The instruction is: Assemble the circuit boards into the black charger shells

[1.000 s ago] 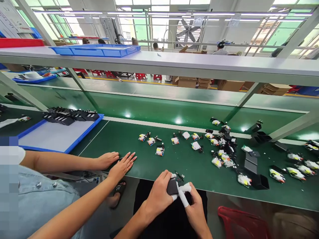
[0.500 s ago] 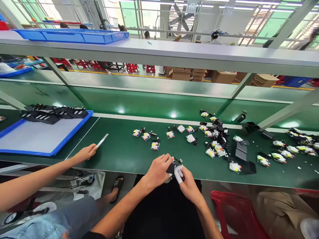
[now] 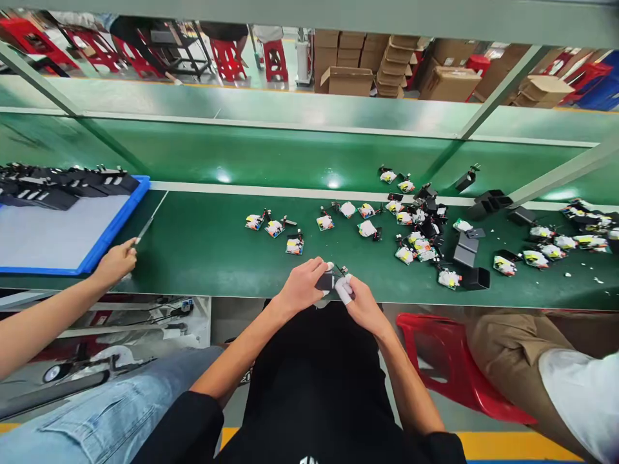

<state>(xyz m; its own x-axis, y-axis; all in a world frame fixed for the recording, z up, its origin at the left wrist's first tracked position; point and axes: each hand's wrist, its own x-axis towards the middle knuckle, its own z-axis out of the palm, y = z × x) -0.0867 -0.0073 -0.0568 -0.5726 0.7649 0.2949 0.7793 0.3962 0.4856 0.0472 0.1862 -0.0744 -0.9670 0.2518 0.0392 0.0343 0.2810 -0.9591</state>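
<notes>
Near the table's front edge, my left hand (image 3: 300, 287) is closed around a small black plastic case (image 3: 325, 281), with the thumb below and fingers above. My right hand (image 3: 362, 304), with white finger covers on some fingers, pinches at the case's right side, where a small dark wired part (image 3: 342, 270) sticks out. The fingers hide how the part and the case meet. Beyond my hands lie loose circuit boards with white and yellow components, such as one board (image 3: 294, 244) and another board (image 3: 325, 222).
A blue-rimmed tray (image 3: 113, 225) with black cases stands at left. Close by, a co-worker's hand (image 3: 116, 263) holds a thin pale strip (image 3: 152, 218). Piled boards (image 3: 420, 245) and open black cases (image 3: 476, 278) lie to the right. A red stool (image 3: 435, 348) stands below.
The view has tilted downward. The co-worker's hand with the strip has moved left, close to the tray. My hands stay together on the black case.
</notes>
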